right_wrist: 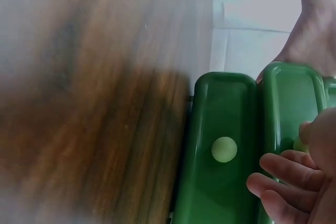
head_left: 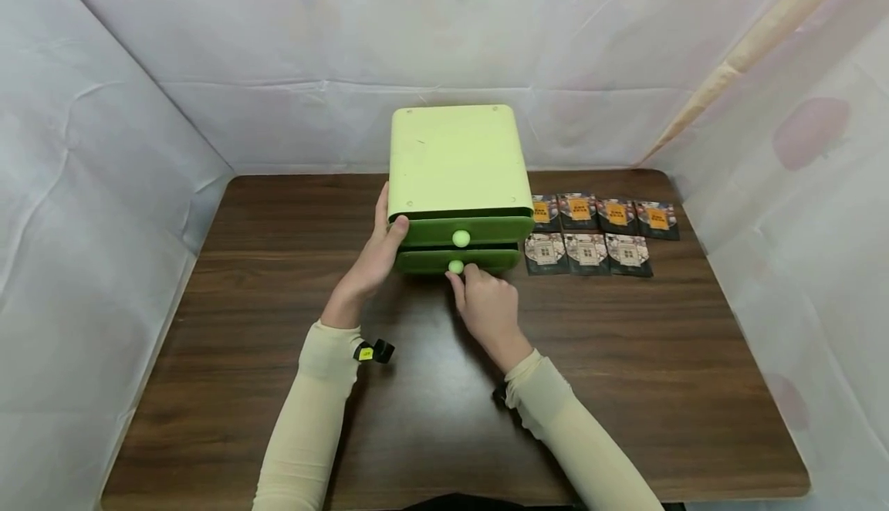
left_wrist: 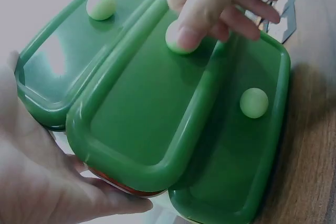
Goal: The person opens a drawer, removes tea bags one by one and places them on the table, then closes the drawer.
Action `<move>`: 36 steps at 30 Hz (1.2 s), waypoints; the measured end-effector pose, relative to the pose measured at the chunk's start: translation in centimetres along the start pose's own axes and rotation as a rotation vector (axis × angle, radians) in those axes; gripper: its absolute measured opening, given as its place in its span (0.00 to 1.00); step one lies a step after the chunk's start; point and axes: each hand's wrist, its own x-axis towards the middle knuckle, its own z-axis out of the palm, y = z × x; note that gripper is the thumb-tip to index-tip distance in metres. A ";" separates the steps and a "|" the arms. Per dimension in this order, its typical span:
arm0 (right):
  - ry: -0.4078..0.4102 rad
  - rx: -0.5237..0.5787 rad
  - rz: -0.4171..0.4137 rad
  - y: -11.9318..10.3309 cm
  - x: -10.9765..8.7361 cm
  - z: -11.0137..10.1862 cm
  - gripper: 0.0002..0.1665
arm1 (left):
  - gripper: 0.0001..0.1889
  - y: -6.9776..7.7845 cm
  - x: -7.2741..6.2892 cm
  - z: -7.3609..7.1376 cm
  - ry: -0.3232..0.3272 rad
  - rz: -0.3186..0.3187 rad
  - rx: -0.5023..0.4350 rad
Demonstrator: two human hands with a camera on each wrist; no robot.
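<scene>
A light green cabinet [head_left: 454, 160] with dark green drawers stands at the back middle of the table. Three drawers show in the left wrist view, and the middle drawer [left_wrist: 136, 98] sits a little forward of its neighbours. My right hand [head_left: 489, 306] pinches the round knob [head_left: 455, 266] of that drawer between thumb and forefinger; its other fingers are loosely bent. My left hand [head_left: 375, 260] lies along the cabinet's left side, thumb at the front edge. Above is the top drawer's knob [head_left: 461, 238]. The bottom drawer [left_wrist: 231, 145] is hidden in the head view.
Right of the cabinet, two rows of small flat packets lie on the brown wooden table [head_left: 250, 302]: dark packets with orange labels [head_left: 616, 215] behind, pale-labelled packets [head_left: 586, 253] in front. White sheeting [head_left: 347, 40] hangs behind and at both sides.
</scene>
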 end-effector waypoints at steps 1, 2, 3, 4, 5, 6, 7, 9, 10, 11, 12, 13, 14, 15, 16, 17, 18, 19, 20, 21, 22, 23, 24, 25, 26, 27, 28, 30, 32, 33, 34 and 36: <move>-0.005 -0.002 0.007 0.1 0.2 0.1 0.23 | 0.42 0.0 0.1 0.0 -0.001 -0.001 0.000; -0.011 -0.005 0.014 0.2 0.4 0.3 0.23 | 0.42 0.0 0.1 0.1 -0.002 -0.001 -0.001; -0.016 -0.005 0.021 0.3 0.6 0.4 0.23 | 0.43 0.0 0.2 0.1 -0.004 0.000 -0.003; -0.023 -0.005 0.030 0.4 0.7 0.6 0.23 | 0.44 0.0 0.3 0.1 -0.007 0.000 -0.007; -0.029 -0.006 0.038 0.5 0.8 0.7 0.23 | 0.45 -0.1 0.4 0.1 -0.012 0.002 -0.013; -0.034 -0.002 0.044 0.6 0.9 0.8 0.23 | 0.47 0.0 0.4 0.1 -0.016 0.003 -0.018; -0.037 -0.001 0.051 0.6 1.0 0.9 0.23 | 0.48 0.0 0.5 0.1 -0.021 0.004 -0.024; -0.037 0.005 0.061 0.7 1.3 1.1 0.22 | 0.50 0.2 0.4 0.0 -0.034 0.003 -0.041; -0.037 0.007 0.064 0.8 1.4 1.1 0.22 | 0.50 0.5 0.4 0.0 -0.039 0.005 -0.050; -0.037 0.007 0.065 0.8 1.5 1.2 0.22 | 0.49 0.7 0.3 0.0 -0.041 0.001 -0.052; -0.036 0.008 0.064 0.8 1.6 1.3 0.22 | 0.49 1.0 0.1 0.1 -0.042 -0.010 -0.048; -0.035 0.011 0.064 0.9 1.7 1.4 0.22 | 0.48 1.4 0.0 0.1 -0.040 -0.020 -0.044; -0.037 0.015 0.062 0.9 1.8 1.4 0.22 | 0.48 1.7 -0.1 0.2 -0.038 -0.030 -0.040; -0.038 0.021 0.060 0.9 1.8 1.5 0.22 | 0.49 2.0 -0.3 0.2 -0.033 -0.036 -0.032; -0.041 0.028 0.061 1.0 1.7 1.6 0.22 | 0.49 2.2 -0.4 0.3 -0.027 -0.033 -0.018; -0.045 0.035 0.065 1.0 1.7 1.7 0.22 | 0.49 2.4 -0.5 0.4 -0.020 -0.034 -0.002; -0.053 0.041 0.071 1.1 1.6 1.8 0.22 | 0.49 2.5 -0.6 0.5 -0.012 -0.025 0.008; -0.066 0.046 0.079 1.1 1.4 1.9 0.22 | 0.49 2.6 -0.6 0.5 -0.003 -0.012 0.017; -0.086 0.052 0.091 1.2 1.2 2.1 0.22 | 0.49 2.6 -0.6 0.6 0.005 0.004 0.025; -0.108 0.062 0.106 1.2 1.0 2.2 0.23 | 0.48 2.6 -0.6 0.6 0.015 0.017 0.035; -0.134 0.066 0.121 1.2 0.8 2.3 0.23 | 0.48 2.6 -0.6 0.7 0.025 0.032 0.041; -0.165 0.068 0.137 1.2 0.6 2.5 0.24 | 0.48 2.5 -0.7 0.7 0.037 0.040 0.047; -0.197 0.070 0.154 1.2 0.4 2.7 0.25 | 0.47 2.4 -0.7 0.7 0.049 0.046 0.054; -0.229 0.072 0.171 1.1 0.2 2.9 0.26 | 0.47 2.4 -0.7 0.7 0.058 0.049 0.057; -0.258 0.072 0.189 1.1 0.1 3.0 0.27 | 0.47 2.3 -0.7 0.7 0.066 0.052 0.061; -0.282 0.071 0.205 1.0 0.1 3.2 0.28 | 0.47 2.3 -0.7 0.7 0.072 0.054 0.065; -0.305 0.061 0.217 1.0 0.1 3.5 0.30 | 0.47 2.2 -0.7 0.7 0.075 0.056 0.070; -0.347 0.040 0.239 1.0 0.1 3.9 0.33 | 0.47 2.2 -0.7 0.7 0.070 0.052 0.075; -0.377 0.025 0.259 1.0 0.3 4.4 0.35 | 0.47 2.2 -0.6 0.8 0.056 0.049 0.072; -0.387 0.019 0.266 1.0 0.3 4.6 0.36 | 0.47 2.2 -0.6 0.8 0.049 0.045 0.071; -0.396 0.007 0.273 1.0 0.4 4.8 0.37 | 0.47 2.3 -0.6 0.7 0.044 0.040 0.070; -0.405 -0.009 0.284 0.9 0.7 5.2 0.38 | 0.47 2.3 -0.5 0.7 0.035 0.027 0.068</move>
